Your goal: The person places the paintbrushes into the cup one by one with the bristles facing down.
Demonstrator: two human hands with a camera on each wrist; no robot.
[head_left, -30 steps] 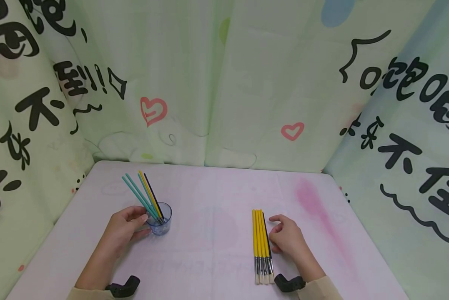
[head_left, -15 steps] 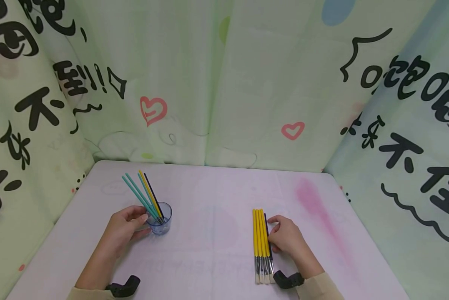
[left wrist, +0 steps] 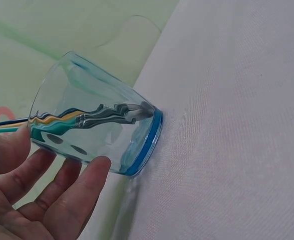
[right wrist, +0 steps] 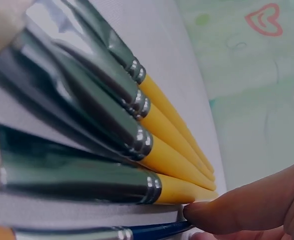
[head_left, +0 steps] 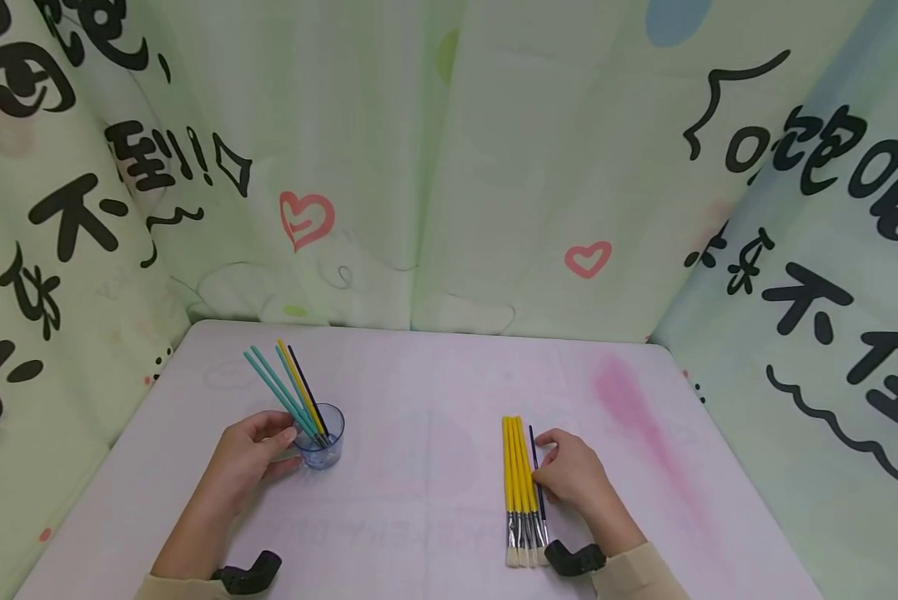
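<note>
Yellow brushes [head_left: 519,483] edge left, opening a gap beside the dark blue brush [right wrist: 157,230]

Compared with half a second ago, the row of yellow handles sits slightly further left, and a narrow strip of table [head_left: 418,533] now shows between its far ends and the dark blue handle. The right hand [head_left: 571,473] has its thumb and fingers drawn in narrow about that handle; seen from the right wrist, it runs in between the thumb tip and a finger, with the thumb just beside the nearest yellow handle. How firm the pinch is, I cannot tell. All these brushes lie flat on the table, bristles toward the person.

Well apart, on the person's left, the left hand [head_left: 257,450] holds a clear bluish cup [head_left: 328,458], thumb by the rim and fingers against its side. The cup stands upright on the table, and in it lean two teal handles [head_left: 273,386], one yellow handle [head_left: 293,368] and one dark handle [head_left: 305,384], their metal collars down inside.

Both wrists carry a black device [head_left: 249,575] above beige sleeves [head_left: 639,575]. Behind the table hangs a pale green curtain [head_left: 388,150] with red hearts.
</note>
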